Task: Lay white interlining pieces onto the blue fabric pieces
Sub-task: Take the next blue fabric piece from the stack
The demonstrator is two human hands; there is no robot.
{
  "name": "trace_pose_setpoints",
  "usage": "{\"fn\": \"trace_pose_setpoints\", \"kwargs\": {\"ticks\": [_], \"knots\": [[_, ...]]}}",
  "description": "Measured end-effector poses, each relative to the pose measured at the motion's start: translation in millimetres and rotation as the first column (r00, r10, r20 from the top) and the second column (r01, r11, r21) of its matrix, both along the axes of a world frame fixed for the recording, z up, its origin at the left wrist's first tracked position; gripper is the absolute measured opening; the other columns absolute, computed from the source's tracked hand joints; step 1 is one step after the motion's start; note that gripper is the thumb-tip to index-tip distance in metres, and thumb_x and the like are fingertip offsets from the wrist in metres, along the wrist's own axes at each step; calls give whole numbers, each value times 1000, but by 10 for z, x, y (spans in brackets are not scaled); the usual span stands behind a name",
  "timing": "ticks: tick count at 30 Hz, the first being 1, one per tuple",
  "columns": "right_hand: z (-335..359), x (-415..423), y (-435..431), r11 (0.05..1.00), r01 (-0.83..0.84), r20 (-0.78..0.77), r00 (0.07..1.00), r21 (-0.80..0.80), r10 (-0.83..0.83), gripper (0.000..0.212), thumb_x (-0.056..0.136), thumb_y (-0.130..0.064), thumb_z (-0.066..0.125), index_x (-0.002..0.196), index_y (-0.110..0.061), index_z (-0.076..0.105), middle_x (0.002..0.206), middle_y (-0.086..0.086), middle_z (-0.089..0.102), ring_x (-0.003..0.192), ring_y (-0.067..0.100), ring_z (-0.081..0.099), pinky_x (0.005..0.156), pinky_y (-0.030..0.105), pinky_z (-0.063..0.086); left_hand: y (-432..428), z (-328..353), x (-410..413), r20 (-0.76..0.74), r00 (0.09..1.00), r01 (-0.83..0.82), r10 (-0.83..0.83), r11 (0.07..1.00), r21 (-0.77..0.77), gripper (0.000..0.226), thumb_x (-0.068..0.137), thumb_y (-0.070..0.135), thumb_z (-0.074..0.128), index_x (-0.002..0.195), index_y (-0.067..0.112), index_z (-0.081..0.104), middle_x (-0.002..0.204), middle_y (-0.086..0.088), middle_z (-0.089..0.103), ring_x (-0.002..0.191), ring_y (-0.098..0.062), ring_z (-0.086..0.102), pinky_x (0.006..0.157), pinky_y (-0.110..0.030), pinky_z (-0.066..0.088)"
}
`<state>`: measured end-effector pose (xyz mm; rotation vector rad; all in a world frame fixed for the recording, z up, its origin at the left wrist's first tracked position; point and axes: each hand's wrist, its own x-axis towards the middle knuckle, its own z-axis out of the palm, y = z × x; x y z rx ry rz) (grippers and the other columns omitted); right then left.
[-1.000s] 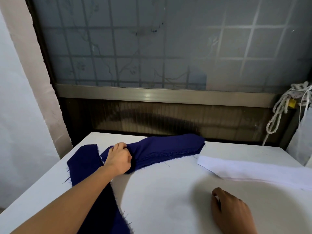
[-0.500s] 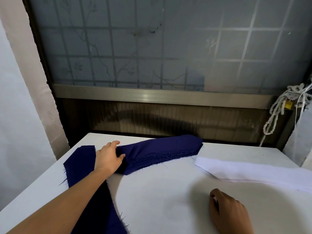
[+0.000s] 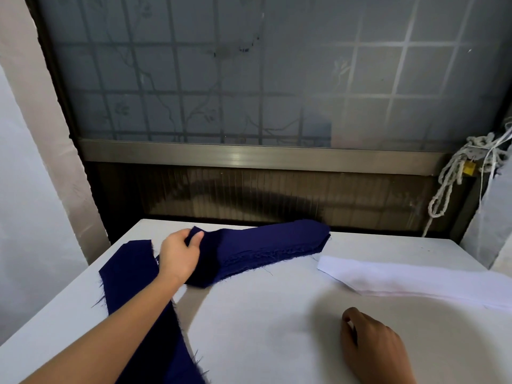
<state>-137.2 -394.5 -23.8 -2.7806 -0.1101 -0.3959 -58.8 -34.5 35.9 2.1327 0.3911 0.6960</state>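
1. Left hand [image 3: 180,259]: reaches forward over the left part of the flat white table top [image 3: 277,342]. Its thumb and fingers pinch the left end of the uppermost layer of item 2, and that end is raised a little.
2. Stack of dark blue woven fabric pieces with frayed edges [image 3: 266,245]: it lies to the right of the pinch. The long axis runs from the hand to the right and slightly back, ending close to the table's far edge. Several layer edges show along the near side, but the number cannot be told.
3. Single dark blue fabric strip [image 3: 130,275]: count one, lying flat to the left of the stack. The long axis runs far to near, passing under the left forearm. The hand hides whether it touches the stack.
4. Long white interlining strip with an angled left end [image 3: 415,284]: it lies on the right of the table with its long axis left to right. Its tip is near the stack's right end but apart from it. One strip shows, and any beneath it cannot be told.
5. Right hand [image 3: 374,347]: rests knuckles up on the table, nearer to the person than the interlining, and is the closer hand to it. The fingers are curled under, and whether they hold anything cannot be told.
6. Judgement: no interlining yet lies on any blue piece. Peeling the pinched layer likely means drawing it leftward, away from the stack.
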Motion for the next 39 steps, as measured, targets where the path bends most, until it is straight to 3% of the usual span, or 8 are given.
{"fn": "trace_pose_setpoints", "kwargs": {"ticks": [6,12,14,17,21,25,31,39], "knots": [[13,-19,12,1000,11,8,1000,-9,-11,10,91,-33,49,92,-26,56,85,-5,65,75,24,63,63,32,47,-546,-413,-500,132,945,234,-300,900,369,20,91,4,66,101,19,72,87,14,70,74,-2,63,68,-21,51],[15,-40,88,997,-17,236,971,-75,34,28,58,-5,83,79,-16,67,67,-1,61,46,24,58,34,31,41,-682,-553,-697,199,846,250,-494,698,671,26,74,1,49,87,14,66,76,9,56,62,-9,46,63,-25,39],[21,4,157,990,-69,360,926,-122,109,33,60,-9,80,92,-11,71,79,2,64,64,26,65,43,32,49,-695,-552,-711,225,827,233,-515,678,697,27,73,2,43,83,12,66,74,5,55,61,-14,47,63,-26,36],[60,76,415,953,-215,400,871,-213,286,47,72,-23,65,116,-10,65,111,4,66,97,26,64,82,34,47,-716,-539,-731,238,791,236,-564,639,732,24,71,-3,42,72,10,62,72,1,53,61,-17,44,62,-26,32],[56,161,914,885,-411,275,844,-218,460,77,65,-27,75,137,-17,51,132,-5,58,125,12,52,109,36,27,-681,-532,-742,267,774,260,-574,673,693,19,77,1,43,71,9,59,73,0,52,63,-16,41,61,-28,32],[22,239,1122,869,-462,264,828,-179,494,65,62,-18,76,126,-20,61,97,-13,68,94,3,62,113,31,28,-635,-527,-737,312,806,245,-503,763,598,19,82,7,40,76,11,58,75,3,51,65,-12,40,62,-27,33],[-47,399,575,935,-270,463,814,-232,350,49,60,0,65,107,-10,71,82,-2,65,78,18,64,103,38,39,-620,-555,-718,353,850,253,-391,891,377,23,88,8,35,84,14,56,76,10,49,66,-8,49,57,-27,40],[-41,349,-376,964,-66,518,832,-258,196,27,77,-14,47,87,-8,72,83,8,58,76,35,59,86,43,41,-591,-598,-656,301,933,149,-199,972,179,34,91,-10,47,98,21,56,75,10,58,63,-7,53,54,-14,39]]}}
